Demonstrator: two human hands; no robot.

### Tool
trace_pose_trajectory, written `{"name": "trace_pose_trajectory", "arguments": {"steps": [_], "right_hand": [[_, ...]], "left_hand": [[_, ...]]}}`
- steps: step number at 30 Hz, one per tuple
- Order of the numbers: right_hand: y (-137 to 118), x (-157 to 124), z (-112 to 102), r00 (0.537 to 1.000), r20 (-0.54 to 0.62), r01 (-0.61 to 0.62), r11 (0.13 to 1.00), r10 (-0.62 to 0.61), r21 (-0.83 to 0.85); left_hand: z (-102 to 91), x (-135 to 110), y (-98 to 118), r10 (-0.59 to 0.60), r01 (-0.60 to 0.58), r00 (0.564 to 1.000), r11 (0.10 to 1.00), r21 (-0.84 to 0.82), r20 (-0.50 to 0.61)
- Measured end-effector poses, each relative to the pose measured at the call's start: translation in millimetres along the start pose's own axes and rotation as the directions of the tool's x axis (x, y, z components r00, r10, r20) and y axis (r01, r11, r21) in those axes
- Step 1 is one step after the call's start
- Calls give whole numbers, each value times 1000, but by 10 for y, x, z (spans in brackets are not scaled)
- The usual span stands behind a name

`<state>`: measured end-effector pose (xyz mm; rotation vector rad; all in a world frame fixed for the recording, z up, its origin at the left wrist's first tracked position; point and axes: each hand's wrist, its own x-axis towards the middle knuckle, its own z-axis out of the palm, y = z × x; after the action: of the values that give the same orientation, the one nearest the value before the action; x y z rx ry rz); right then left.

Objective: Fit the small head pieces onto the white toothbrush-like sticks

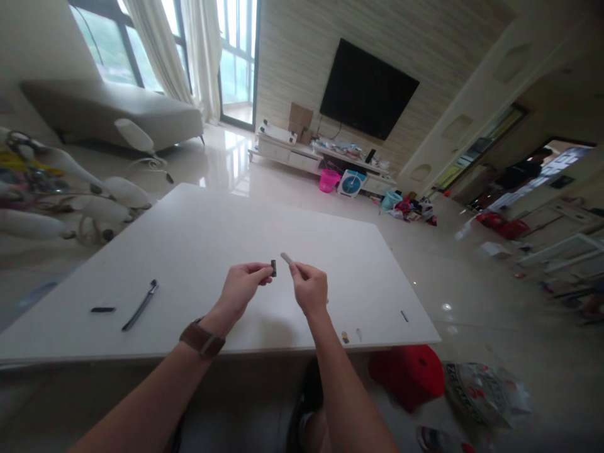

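Note:
My left hand (pixel 243 286) is raised over the white table (pixel 198 239) and pinches a small black part (pixel 274 268) between thumb and fingertips. My right hand (pixel 309 288) is closed on a thin white stick-like piece (pixel 286 258) whose tip points at the black part. The two pieces are a finger's width apart. A brown watch strap (pixel 202 340) sits on my left wrist.
A black pen body (pixel 140 306) and a short black cap-like piece (pixel 102 309) lie at the table's left front. Tiny bits (pixel 352 336) and a small green piece (pixel 404 316) lie near the right front edge. A red stool (pixel 408 372) and a bag (pixel 486 393) are on the floor beside the table.

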<state>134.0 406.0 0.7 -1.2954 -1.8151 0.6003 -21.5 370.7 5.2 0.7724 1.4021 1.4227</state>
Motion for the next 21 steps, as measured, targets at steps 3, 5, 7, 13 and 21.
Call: {"name": "trace_pose_trajectory", "arguments": {"steps": [3,5,7,13,21], "right_hand": [[17,2,-3,996,81,24,999,-26,36],[27,1,-2,999,36,12,1000,-13,9],[34,1,0,999,-33,17,1000,-17,8],[40,-5,1,999,-13,40,998,-39,40],[57,-7,-8,998,-39,61,996,-58,65]], "left_hand": [[6,5,-13,7,-7,1000,1000,-20,-5],[13,12,-23,1,-2,1000,999,-42,-24],[19,16,-25,-6,4,1000,998,-60,-30],[17,11,-11,11,-13,999,996,-84,-32],[25,11,-21,25,-26,1000,993,-116,-9]]}}
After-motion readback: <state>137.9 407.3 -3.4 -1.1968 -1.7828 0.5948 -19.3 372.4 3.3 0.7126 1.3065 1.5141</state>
